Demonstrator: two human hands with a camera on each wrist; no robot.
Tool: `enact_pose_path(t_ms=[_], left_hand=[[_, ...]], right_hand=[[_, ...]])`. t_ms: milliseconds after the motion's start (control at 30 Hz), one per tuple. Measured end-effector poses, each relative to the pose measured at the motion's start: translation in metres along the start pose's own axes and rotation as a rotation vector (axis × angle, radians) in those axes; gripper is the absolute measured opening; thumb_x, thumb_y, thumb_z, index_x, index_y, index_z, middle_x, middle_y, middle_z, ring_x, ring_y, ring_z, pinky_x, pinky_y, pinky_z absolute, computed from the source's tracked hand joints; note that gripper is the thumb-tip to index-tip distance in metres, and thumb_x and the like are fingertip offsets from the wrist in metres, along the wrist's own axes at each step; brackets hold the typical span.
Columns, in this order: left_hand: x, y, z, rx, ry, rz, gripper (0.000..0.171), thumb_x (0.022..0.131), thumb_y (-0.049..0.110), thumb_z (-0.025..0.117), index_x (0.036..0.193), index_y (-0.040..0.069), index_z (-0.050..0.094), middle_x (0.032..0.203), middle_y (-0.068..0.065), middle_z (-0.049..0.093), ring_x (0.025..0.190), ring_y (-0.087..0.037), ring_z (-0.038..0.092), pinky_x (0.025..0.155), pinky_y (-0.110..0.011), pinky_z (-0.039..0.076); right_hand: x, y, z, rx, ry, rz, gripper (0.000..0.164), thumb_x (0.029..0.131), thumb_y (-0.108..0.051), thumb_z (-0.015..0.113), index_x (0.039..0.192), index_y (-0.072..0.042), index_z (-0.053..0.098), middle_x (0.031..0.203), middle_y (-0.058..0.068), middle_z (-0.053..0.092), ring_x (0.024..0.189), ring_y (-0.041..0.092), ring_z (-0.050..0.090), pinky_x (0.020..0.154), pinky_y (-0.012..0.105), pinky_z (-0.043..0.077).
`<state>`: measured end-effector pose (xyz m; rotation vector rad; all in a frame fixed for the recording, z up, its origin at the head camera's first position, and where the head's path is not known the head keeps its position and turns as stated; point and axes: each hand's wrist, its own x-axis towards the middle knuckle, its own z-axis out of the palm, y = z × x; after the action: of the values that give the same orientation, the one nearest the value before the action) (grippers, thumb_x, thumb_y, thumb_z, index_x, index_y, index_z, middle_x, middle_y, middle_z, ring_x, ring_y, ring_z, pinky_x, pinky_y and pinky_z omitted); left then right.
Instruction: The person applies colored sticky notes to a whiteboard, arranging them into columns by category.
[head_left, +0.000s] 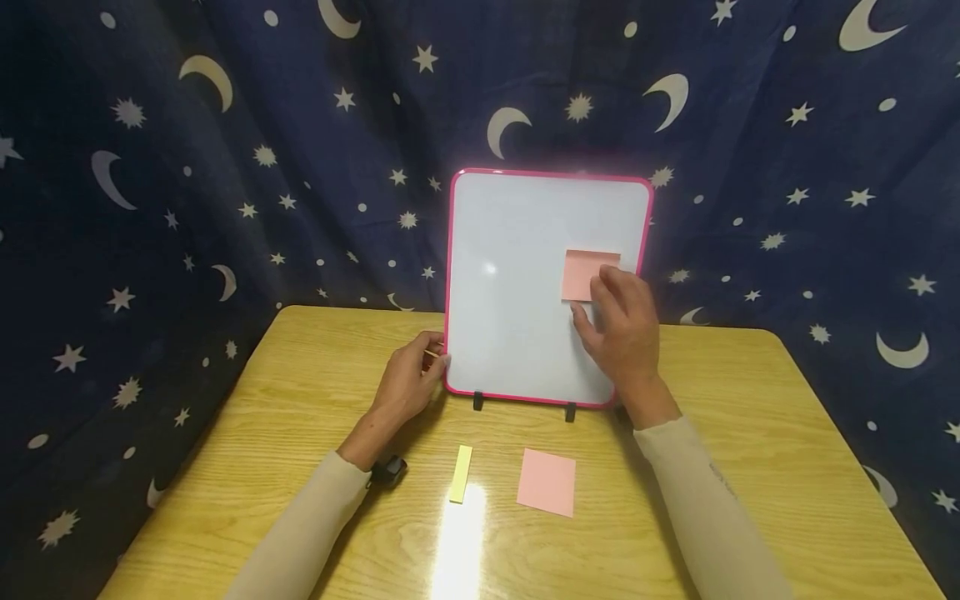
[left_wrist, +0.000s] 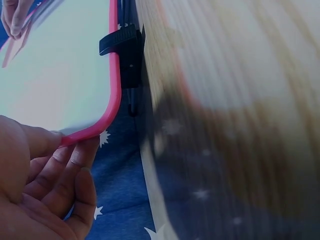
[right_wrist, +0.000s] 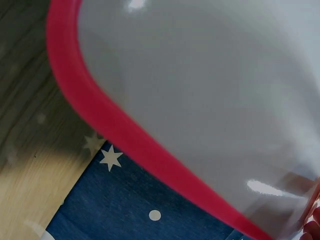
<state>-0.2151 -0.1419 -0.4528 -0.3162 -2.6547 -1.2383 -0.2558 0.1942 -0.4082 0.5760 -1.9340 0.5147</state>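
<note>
A whiteboard with a pink frame stands upright on the table, its lower edge in two black clips. My left hand grips the board's lower left side; in the left wrist view the thumb lies on the front of the frame, fingers behind. A pink sticky note is against the board's right half. My right hand holds this note near its lower right part, with curled fingers over it and the thumb at its bottom edge. In the right wrist view, only a few fingertips show at the corner.
Before the board on the wooden table lie a narrow yellow sticky-note strip and another pink sticky-note square. A dark blue curtain with moons and stars hangs behind the table and at its sides.
</note>
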Motion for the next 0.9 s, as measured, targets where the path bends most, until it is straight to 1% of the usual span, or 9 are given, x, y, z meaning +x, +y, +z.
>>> enact_pose_path(t_ms=[233, 367, 500, 600, 800, 900], left_hand=[[-0.001, 0.003, 0.001, -0.001, -0.007, -0.007, 0.037, 0.103, 0.019, 0.068, 0.137, 0.004, 0.064, 0.115, -0.011, 0.073, 0.097, -0.025, 0.071, 0.089, -0.043, 0.06], [0.0, 0.003, 0.001, 0.013, 0.011, 0.009, 0.037, 0.103, 0.019, 0.067, 0.137, 0.005, 0.064, 0.117, -0.01, 0.072, 0.1, -0.024, 0.071, 0.09, -0.042, 0.06], [0.0, 0.004, -0.001, 0.036, 0.058, 0.051, 0.037, 0.102, 0.017, 0.067, 0.137, 0.006, 0.063, 0.12, -0.009, 0.07, 0.103, -0.024, 0.071, 0.09, -0.043, 0.059], [0.001, 0.007, -0.003, 0.059, 0.104, 0.089, 0.038, 0.101, 0.017, 0.066, 0.138, 0.006, 0.063, 0.12, -0.009, 0.07, 0.104, -0.025, 0.072, 0.087, -0.043, 0.058], [0.004, 0.012, -0.005, 0.09, 0.168, 0.131, 0.038, 0.1, 0.017, 0.066, 0.136, 0.006, 0.063, 0.118, -0.008, 0.069, 0.104, -0.025, 0.072, 0.082, -0.041, 0.056], [0.005, 0.015, -0.006, 0.102, 0.187, 0.145, 0.039, 0.1, 0.018, 0.067, 0.137, 0.006, 0.063, 0.118, -0.008, 0.069, 0.106, -0.027, 0.071, 0.086, -0.043, 0.056]], right_hand=[[-0.003, -0.001, -0.003, -0.043, -0.06, 0.027, 0.042, 0.093, -0.016, 0.075, 0.129, 0.005, 0.069, 0.14, 0.022, 0.061, 0.13, 0.042, 0.057, 0.117, 0.047, 0.043], [-0.005, -0.001, -0.002, -0.048, -0.075, 0.031, 0.044, 0.093, -0.016, 0.073, 0.132, 0.004, 0.068, 0.143, 0.023, 0.06, 0.132, 0.042, 0.056, 0.117, 0.049, 0.042], [-0.008, -0.001, -0.001, -0.044, -0.074, 0.035, 0.046, 0.093, -0.016, 0.072, 0.134, 0.004, 0.067, 0.146, 0.023, 0.058, 0.134, 0.043, 0.054, 0.117, 0.051, 0.042], [-0.009, 0.0, -0.001, -0.039, -0.073, 0.036, 0.046, 0.093, -0.015, 0.071, 0.135, 0.005, 0.067, 0.146, 0.023, 0.057, 0.133, 0.043, 0.054, 0.116, 0.052, 0.042], [-0.009, -0.001, -0.001, -0.039, -0.084, 0.033, 0.045, 0.093, -0.015, 0.07, 0.134, 0.004, 0.067, 0.147, 0.022, 0.057, 0.134, 0.043, 0.054, 0.118, 0.05, 0.041], [-0.008, -0.001, -0.002, -0.041, -0.092, 0.027, 0.045, 0.093, -0.014, 0.071, 0.134, 0.005, 0.067, 0.147, 0.023, 0.057, 0.134, 0.043, 0.054, 0.118, 0.049, 0.04]])
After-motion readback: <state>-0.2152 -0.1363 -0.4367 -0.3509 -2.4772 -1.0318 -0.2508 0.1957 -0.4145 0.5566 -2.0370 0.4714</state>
